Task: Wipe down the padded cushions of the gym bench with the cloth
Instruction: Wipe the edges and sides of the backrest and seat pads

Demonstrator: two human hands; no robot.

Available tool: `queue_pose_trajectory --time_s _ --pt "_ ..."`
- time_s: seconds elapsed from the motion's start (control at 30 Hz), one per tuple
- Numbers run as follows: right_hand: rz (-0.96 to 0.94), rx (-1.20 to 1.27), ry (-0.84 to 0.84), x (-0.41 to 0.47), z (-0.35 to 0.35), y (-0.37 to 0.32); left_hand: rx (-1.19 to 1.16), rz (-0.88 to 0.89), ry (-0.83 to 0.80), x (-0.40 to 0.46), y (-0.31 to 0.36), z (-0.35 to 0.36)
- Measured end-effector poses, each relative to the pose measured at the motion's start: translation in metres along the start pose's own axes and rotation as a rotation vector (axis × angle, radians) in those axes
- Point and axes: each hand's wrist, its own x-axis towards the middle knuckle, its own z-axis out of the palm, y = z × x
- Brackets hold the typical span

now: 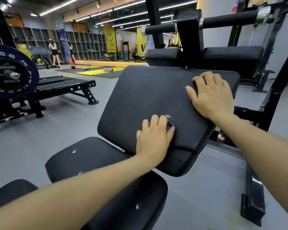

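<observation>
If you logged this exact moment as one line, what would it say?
step: wiping back cushion | left hand: presses dark cloth on cushion | right hand: flat, steadying top corner | seat cushion: untouched

I'm looking into a commercial gym. A black padded bench sits below me, a barbell plate on a rack at left, foam-roller bars on a machine ahead. Yellow and black floor mats lie beyond, with cubby shelves along a mirrored wall under strip lights.

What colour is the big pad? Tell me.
Black, with small pale scuffs; the pad shows in the head view.
</observation>
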Motion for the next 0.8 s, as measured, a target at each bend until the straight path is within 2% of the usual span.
queue_pose_trajectory --time_s 0.07,0.27,0.5,0.6,0.8 --pt "-0.001 -0.001 0.001 0.000 0.000 0.000 0.013 -0.012 -0.071 0.033 0.007 0.003" --pt "0.036 0.010 0.025 0.000 0.001 0.000 -0.033 -0.144 -0.047 0.113 0.025 0.017" --pt "0.104 0.254 0.006 0.000 -0.010 0.004 0.016 0.079 -0.055 0.026 0.021 -0.003" --pt "0.141 0.380 0.006 0.008 -0.018 0.015 0.053 0.015 -0.128 0.054 0.029 0.001" --pt "0.268 0.245 -0.061 0.014 -0.011 0.054 0.000 -0.108 -0.069 0.144 0.041 0.020"
